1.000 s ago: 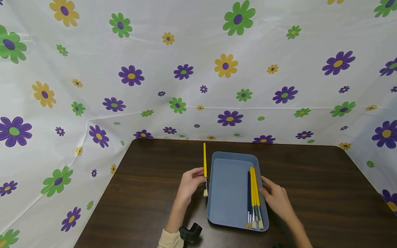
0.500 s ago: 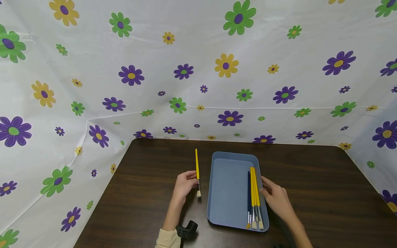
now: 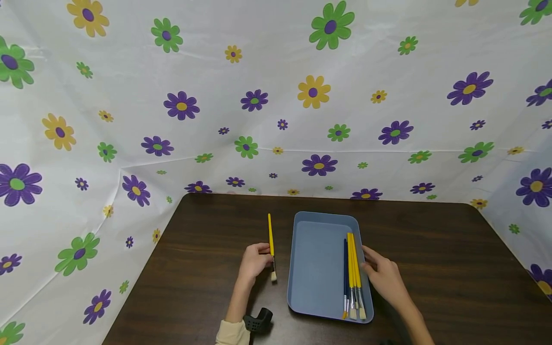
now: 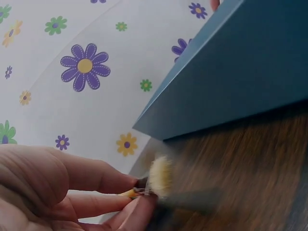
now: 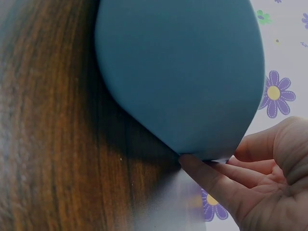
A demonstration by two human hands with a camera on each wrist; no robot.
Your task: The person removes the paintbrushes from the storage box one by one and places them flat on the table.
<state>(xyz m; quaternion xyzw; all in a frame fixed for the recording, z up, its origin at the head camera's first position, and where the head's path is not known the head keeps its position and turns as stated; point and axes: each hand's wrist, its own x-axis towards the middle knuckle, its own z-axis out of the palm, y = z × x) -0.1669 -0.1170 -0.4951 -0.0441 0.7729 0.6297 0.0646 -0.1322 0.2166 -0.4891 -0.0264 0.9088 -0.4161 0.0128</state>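
Observation:
My left hand (image 3: 255, 261) pinches a yellow-handled paintbrush (image 3: 270, 235) near its ferrule, just left of the tray. Its pale bristles point toward me, and in the left wrist view the bristle tip (image 4: 160, 177) shows beyond the fingertips. The blue-grey tray (image 3: 316, 268) lies on the table, with several paintbrushes (image 3: 354, 268) along its right side, yellow-handled and dark blue-handled. At the tray's right wall my right hand (image 3: 385, 275) grips the edge; in the right wrist view its fingers (image 5: 211, 178) reach below the tray wall (image 5: 183, 86) and the thumb lies against it.
The dark wood table (image 3: 194, 268) has a straight back edge. Behind it and at both sides hangs a white flowered cloth (image 3: 267, 62). A black wrist device (image 3: 258, 321) sits at the left sleeve.
My left hand has carried the yellow paintbrush away from the tray's left edge, leftward and slightly toward me. The right hand and the tray have stayed in place.

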